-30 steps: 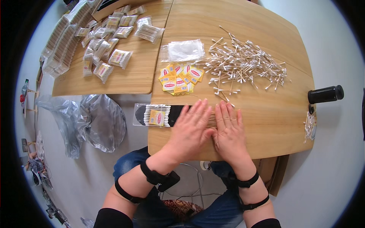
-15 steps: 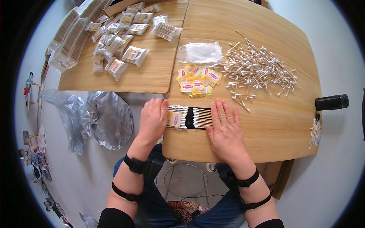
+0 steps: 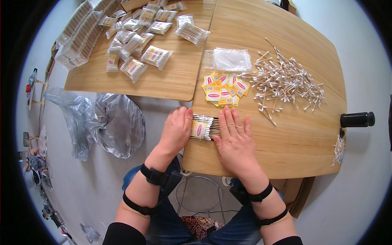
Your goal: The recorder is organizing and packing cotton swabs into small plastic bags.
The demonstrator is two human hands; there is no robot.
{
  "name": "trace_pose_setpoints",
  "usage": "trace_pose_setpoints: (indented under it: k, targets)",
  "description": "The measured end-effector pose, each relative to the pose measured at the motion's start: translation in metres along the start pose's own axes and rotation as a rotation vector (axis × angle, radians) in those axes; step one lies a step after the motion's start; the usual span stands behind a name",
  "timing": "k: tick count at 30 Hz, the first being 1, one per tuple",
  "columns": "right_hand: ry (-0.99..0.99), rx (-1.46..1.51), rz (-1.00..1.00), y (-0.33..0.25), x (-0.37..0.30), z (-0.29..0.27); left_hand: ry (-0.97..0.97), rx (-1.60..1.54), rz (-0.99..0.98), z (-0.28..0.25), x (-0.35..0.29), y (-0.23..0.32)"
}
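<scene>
Left hand (image 3: 177, 127) is kinda half-curling over one labelled cotton-swab pack (image 3: 199, 130) at the table (image 3: 294, 151)'s left edge, can't tell its grip; right hand (image 3: 234, 136) is lying flat over one swab row (image 3: 215, 132).

Right tabletop: our pale wooden board (image 3: 294, 143) carries clear flat bags (image 3: 232, 60), yellow cards (image 3: 224, 89) fanned just below them, and a loose heap of cotton swabs (image 3: 288, 83).
Its near left edge: we have a swab packet (image 3: 199, 129) lying flat there, dark material showing beside it.
Left tabletop: our second wooden board (image 3: 163, 83) bears scattered sealed packets (image 3: 157, 56), with clear-wrapped stacks (image 3: 83, 38) at its far left.
Pale floor: we see a crumpled plastic bag (image 3: 90, 233) on the floor (image 3: 96, 192).
</scene>
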State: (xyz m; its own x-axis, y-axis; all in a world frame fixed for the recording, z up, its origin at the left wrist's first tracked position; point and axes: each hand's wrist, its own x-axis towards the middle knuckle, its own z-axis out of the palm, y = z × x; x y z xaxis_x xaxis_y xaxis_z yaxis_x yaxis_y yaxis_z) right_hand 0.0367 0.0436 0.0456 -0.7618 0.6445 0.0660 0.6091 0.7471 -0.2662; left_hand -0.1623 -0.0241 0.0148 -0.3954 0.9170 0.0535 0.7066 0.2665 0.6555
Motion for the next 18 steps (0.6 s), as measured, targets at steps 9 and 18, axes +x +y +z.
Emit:
trace_pose_setpoints:
  k: [9, 18]
  targets:
    - [-0.026, 0.046, 0.005, -0.003, 0.003, -0.005, 0.062, -0.079, 0.048, -0.003, 0.002, -0.009]
    - [-0.086, -0.060, 0.018, 0.004, -0.008, -0.008, 0.081, -0.510, -0.391, -0.004, 0.007, -0.013]
